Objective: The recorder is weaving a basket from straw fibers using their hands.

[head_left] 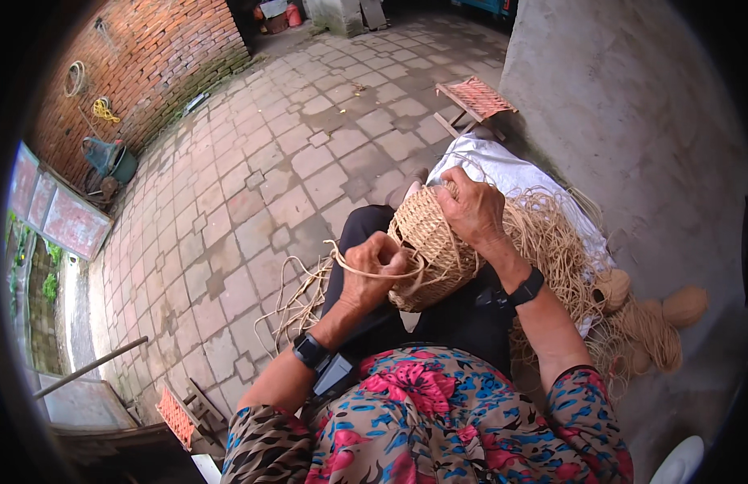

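One woven basket (432, 230) lies between the two hands (374, 264) (473, 208).

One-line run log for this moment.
left hand: curled at basket, cord across it; right hand: holding basket; loose cord: heaped on white sheet

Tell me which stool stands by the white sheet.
The far stool, beside the grey wall, just beyond the sheet; the other stool is at lower left, near your left sleeve.
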The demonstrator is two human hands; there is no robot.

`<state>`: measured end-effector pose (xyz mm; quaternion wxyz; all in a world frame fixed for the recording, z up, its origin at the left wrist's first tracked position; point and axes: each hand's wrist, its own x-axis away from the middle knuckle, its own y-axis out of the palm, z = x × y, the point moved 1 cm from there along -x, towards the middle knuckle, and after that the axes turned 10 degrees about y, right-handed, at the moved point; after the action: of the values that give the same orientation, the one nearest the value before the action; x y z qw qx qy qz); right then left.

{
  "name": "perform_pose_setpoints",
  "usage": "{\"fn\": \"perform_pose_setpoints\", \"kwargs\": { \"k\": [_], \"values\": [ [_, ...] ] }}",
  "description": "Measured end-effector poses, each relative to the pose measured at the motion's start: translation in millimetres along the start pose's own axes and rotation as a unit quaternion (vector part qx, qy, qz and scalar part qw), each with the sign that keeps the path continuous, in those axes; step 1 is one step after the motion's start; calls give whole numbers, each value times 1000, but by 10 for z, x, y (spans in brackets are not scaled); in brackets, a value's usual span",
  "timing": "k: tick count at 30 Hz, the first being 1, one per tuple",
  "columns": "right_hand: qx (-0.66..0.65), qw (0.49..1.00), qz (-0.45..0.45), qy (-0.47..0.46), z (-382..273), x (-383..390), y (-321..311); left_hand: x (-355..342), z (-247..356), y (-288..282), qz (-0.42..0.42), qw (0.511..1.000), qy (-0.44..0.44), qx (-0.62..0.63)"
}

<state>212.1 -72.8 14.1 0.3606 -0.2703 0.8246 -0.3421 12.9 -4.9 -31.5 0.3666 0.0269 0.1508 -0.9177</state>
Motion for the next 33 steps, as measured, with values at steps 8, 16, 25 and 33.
{"fn": "perform_pose_setpoints", "kwargs": {
  "k": [8, 16, 25, 33],
  "values": [
    [-7, 1000, -3, -1, 64, -2, 11, -46, -533, -1108, 135, 912, -1, -386],
    [-20, 1000, -7, 10, 117, 3, 17, -134, -20, -892, 22, 922, 222, -315],
    [-31, 999, 20, -4, 106, 15, 7, -74, 91, -297, -10, 914, 278, -295],
    [-31, 999, 22, -4, 145, 9, 28, 52, 114, -551, -25, 948, 179, -263]
  ]
}}
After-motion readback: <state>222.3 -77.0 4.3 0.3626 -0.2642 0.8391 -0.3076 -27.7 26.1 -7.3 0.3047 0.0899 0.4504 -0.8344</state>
